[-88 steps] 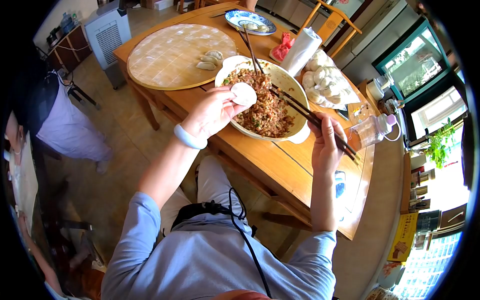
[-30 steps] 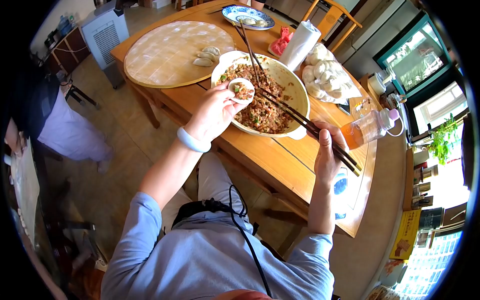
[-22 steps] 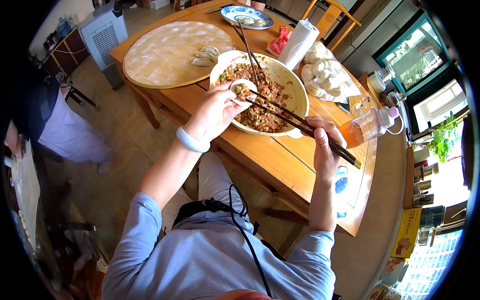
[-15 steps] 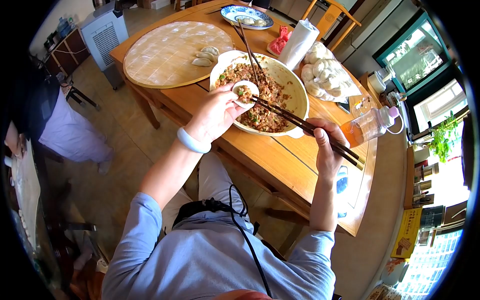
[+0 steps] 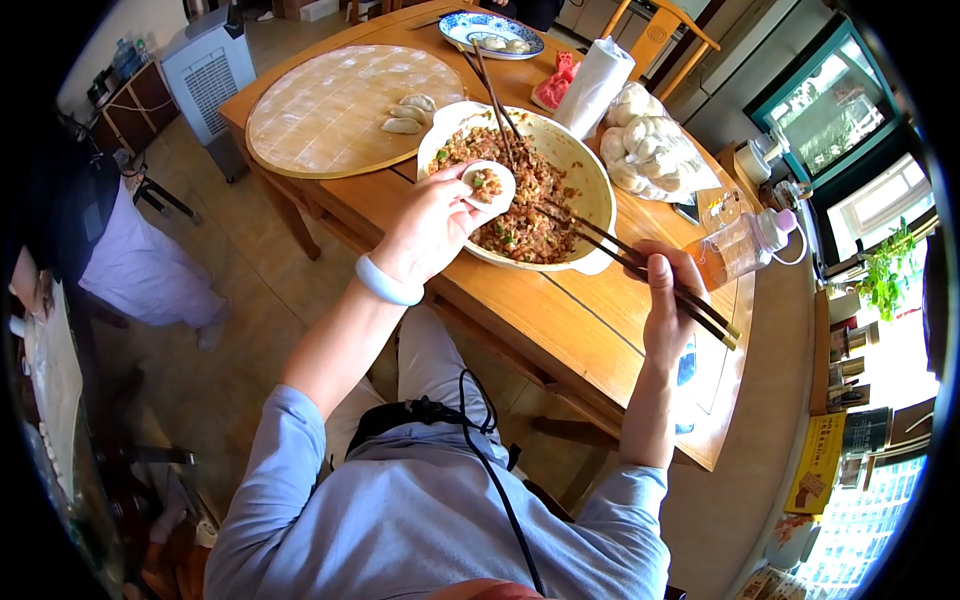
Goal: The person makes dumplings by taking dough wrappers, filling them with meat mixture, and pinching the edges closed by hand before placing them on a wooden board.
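Observation:
Between the fingers of my left hand (image 5: pixel 432 222) rests a round dumpling wrapper (image 5: pixel 502 201) with a dab of meat filling (image 5: pixel 486 184) on it. It is held above the near left part of a large white bowl (image 5: pixel 597 190) of minced filling (image 5: pixel 540 190). My right hand (image 5: pixel 668 290) grips a pair of dark chopsticks (image 5: pixel 620 255), their tips over the filling in the bowl, apart from the wrapper. A second pair of chopsticks (image 5: pixel 490 85) stands in the bowl, leaning on its far rim.
Left of the bowl lies a round woven tray (image 5: pixel 340 110) with several folded dumplings (image 5: pixel 403 125). Behind are a blue-patterned plate (image 5: pixel 470 28), watermelon pieces (image 5: pixel 555 85) and a paper roll (image 5: pixel 594 88). A bag of dough balls (image 5: pixel 650 150) and a bottle (image 5: pixel 735 250) stand right. Another person (image 5: pixel 140 240) is at left.
My right hand has moved slightly right and the chopstick tips have drawn away from the wrapper, leaving filling on it. My left hand is nearly still.

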